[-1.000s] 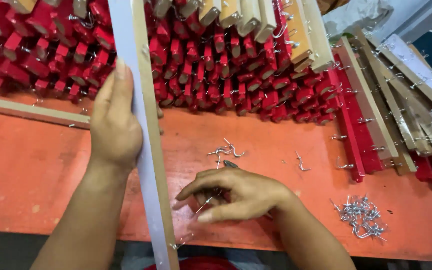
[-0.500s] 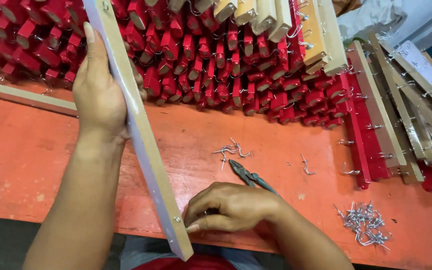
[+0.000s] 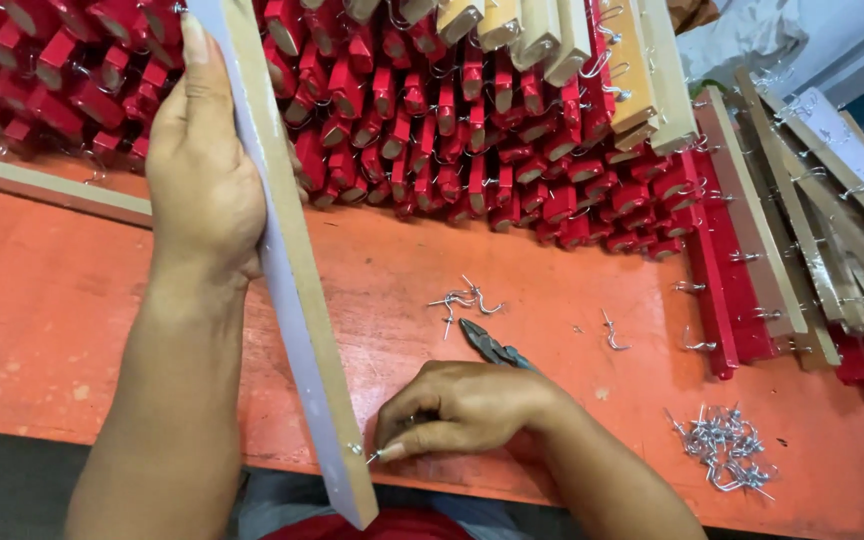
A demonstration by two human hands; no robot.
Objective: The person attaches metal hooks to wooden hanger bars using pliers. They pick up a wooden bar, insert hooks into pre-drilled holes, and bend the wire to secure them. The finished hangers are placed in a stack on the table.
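My left hand [image 3: 202,170] grips a long pale wooden slat [image 3: 292,280] near its upper part, holding it tilted over the orange table [image 3: 42,330]. My right hand [image 3: 457,410] rests on the table near the slat's lower end, fingers closed on pliers [image 3: 492,347] whose dark jaws stick out behind the knuckles. Its fingertips pinch a small metal hook [image 3: 370,455] against the slat's edge. A few loose metal hooks [image 3: 464,300] lie just beyond the pliers.
Stacked red-painted and bare wooden slats with hooks [image 3: 472,120] fill the back of the table and the right side [image 3: 802,230]. A pile of hooks [image 3: 727,450] lies at the right, a single hook [image 3: 612,335] in the middle. A bare wooden strip [image 3: 42,185] lies at left.
The slat has tilted, its lower end swinging right toward my right hand. My right hand moved down to the slat's lower end and now presses a hook against it.
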